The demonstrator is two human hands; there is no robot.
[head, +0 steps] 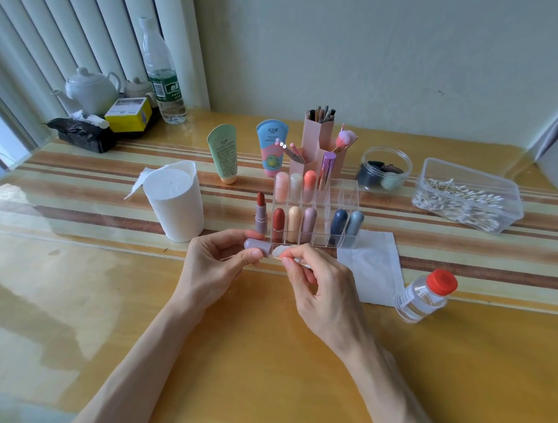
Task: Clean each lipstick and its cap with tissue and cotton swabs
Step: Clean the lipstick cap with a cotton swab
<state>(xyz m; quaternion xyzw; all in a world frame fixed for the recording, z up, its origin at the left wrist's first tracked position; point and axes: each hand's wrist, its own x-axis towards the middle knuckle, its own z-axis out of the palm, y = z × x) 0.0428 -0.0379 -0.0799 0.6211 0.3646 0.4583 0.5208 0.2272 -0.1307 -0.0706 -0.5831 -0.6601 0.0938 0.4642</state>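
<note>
Observation: the person's left hand (218, 260) is gripping a small mauve cylindrical lipstick cap (256, 243) between thumb and fingers. It is holding the cap level above the yellow glass-topped table (260, 358), open mouth turned toward the other hand. In my judgement this is presenting the cap's interior for wiping.

The right hand (319, 283) is pinching a small wad of white tissue (279, 251) at its fingertips, and the wad is meeting the cap's mouth. Whether a cotton swab is sitting inside the wad cannot be told.

The matching uncapped lipstick (260, 215), a red bullet in a mauve tube, is standing upright on the table, just beside the left wall of the clear acrylic compartment organiser (348, 189) and just beyond the left hand's fingertips. It is probably standing so that the exposed bullet is staying off the surface.

Supplies are lying around the work:
- A flat white tissue sheet (371, 267) is lying near the right hand, on its right.
- A clear bottle with a red cap (425, 296) is standing at that sheet's near right corner.
- A clear plastic tub of cotton swabs (467, 194) is sitting well apart at the far right.
- A white tissue roll in its holder (176, 201) is standing left of the lipstick.
</note>
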